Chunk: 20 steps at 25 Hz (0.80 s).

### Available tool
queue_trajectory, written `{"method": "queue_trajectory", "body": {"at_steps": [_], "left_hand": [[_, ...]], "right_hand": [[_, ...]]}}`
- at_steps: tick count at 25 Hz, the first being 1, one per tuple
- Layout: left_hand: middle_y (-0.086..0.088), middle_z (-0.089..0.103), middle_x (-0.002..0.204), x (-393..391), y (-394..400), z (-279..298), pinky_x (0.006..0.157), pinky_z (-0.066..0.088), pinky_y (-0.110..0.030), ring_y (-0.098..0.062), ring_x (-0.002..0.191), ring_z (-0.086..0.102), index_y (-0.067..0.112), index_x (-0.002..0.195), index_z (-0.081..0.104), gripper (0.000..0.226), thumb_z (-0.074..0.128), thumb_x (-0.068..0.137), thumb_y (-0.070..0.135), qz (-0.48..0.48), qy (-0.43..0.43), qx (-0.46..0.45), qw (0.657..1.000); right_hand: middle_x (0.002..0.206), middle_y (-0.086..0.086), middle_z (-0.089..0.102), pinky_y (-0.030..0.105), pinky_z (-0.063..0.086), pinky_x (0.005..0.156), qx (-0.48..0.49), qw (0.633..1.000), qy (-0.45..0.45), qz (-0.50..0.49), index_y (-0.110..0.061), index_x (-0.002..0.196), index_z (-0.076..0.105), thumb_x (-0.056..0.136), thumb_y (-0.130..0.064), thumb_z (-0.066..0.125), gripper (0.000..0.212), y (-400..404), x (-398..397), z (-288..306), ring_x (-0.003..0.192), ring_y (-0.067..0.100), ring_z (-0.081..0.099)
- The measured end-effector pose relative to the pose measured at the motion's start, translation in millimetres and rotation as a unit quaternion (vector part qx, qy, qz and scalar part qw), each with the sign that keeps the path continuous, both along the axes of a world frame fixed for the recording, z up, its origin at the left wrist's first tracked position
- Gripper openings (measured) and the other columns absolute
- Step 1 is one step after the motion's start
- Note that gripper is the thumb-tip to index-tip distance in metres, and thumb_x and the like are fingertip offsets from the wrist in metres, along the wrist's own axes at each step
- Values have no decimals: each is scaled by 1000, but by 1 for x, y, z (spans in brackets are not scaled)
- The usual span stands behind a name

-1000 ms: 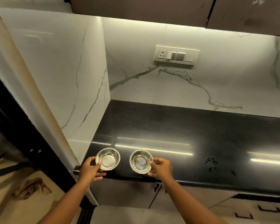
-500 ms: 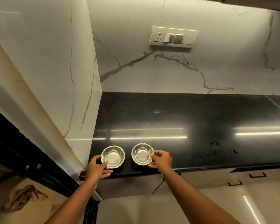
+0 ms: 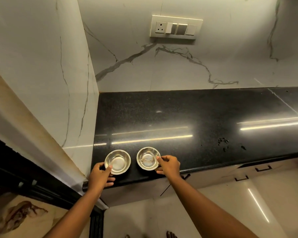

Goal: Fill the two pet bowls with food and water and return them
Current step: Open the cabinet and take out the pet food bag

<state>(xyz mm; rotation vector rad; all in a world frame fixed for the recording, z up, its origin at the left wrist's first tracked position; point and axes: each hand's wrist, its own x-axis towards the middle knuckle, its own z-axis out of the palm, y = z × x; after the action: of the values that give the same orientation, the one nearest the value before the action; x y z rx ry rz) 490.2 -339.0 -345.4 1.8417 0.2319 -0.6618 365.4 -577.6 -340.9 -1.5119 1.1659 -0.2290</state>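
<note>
Two small steel bowls stand side by side near the front left corner of the black countertop [image 3: 187, 117]. My left hand [image 3: 100, 176] grips the near rim of the left bowl [image 3: 118, 161], thumb inside the rim. My right hand [image 3: 169, 166] pinches the right rim of the right bowl [image 3: 147, 159]. Both bowls look shiny inside; I cannot tell whether either holds water.
A white marble side wall [image 3: 41, 74] stands close on the left, and a marble backsplash with a socket and switch panel [image 3: 176, 29] is behind. A few wet spots [image 3: 224, 143] lie on the counter to the right. Cabinet fronts [image 3: 230, 176] and floor lie below.
The view has tilted down and drawn closer to the counter. Both hands keep their hold on the bowls, which stay on the counter near its front edge.
</note>
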Motion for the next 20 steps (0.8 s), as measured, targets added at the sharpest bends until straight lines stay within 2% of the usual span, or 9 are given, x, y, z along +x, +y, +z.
{"method": "queue_trajectory", "body": {"at_steps": [2,4,6,7,9,10,14,17,20], "left_hand": [[-14,65,98,-4,2,5,52,55,-33,-25,78,66,10,126,51,43,63,91,33,10,-16,34,999],[-11,60,103,-12,3,15,54,52,-32,-26,85,61,11,127,49,45,62,91,34,26,-29,36,999],[-7,59,93,-20,4,23,59,53,-37,-25,82,59,13,127,48,43,61,92,34,27,-72,36,996],[-6,59,89,-23,4,28,64,56,-42,-25,79,60,15,123,48,39,61,91,34,23,-107,38,993],[-5,61,91,-26,-2,40,71,57,-51,-27,82,63,21,113,50,29,63,90,32,10,-174,22,984],[-5,62,94,-25,-9,49,71,57,-50,-26,85,64,24,109,50,25,64,90,31,-4,-200,7,980],[0,66,96,-8,-65,96,74,50,-27,-12,89,64,21,108,56,22,66,89,23,-83,-273,-63,956],[3,67,97,0,-111,132,79,51,-22,-7,92,64,20,108,58,21,66,89,21,-139,-316,-94,934],[2,67,97,1,-156,174,77,48,-15,-6,91,65,20,108,57,20,64,90,20,-179,-352,-115,911]], "right_hand": [[84,11,74,41,65,58,-46,999,17,7,-4,102,71,90,-33,74,32,1,-3,2,63,24,75],[88,3,75,38,63,67,-149,986,78,23,-15,103,72,87,-50,71,39,0,-9,7,76,22,74],[92,-3,75,32,52,73,-237,962,134,34,-21,106,70,87,-59,65,43,-3,-15,15,89,21,70],[93,-4,74,32,50,73,-262,955,134,34,-22,108,69,88,-60,63,43,-6,-16,19,92,21,69],[92,-6,72,35,53,75,-307,946,105,31,-24,110,68,88,-60,62,43,-9,-16,29,94,19,68],[93,-7,71,37,55,76,-331,940,84,29,-24,110,68,88,-59,62,41,-13,-15,35,95,19,67],[95,-7,67,38,55,77,-396,918,-11,15,-24,112,68,90,-48,68,32,-38,-3,79,94,15,63],[93,-9,67,37,57,74,-435,897,-78,-6,-27,111,68,89,-45,70,29,-64,3,122,91,12,64],[92,-10,66,36,57,73,-460,874,-157,-30,-27,111,68,89,-41,71,27,-100,6,167,87,9,63]]}}
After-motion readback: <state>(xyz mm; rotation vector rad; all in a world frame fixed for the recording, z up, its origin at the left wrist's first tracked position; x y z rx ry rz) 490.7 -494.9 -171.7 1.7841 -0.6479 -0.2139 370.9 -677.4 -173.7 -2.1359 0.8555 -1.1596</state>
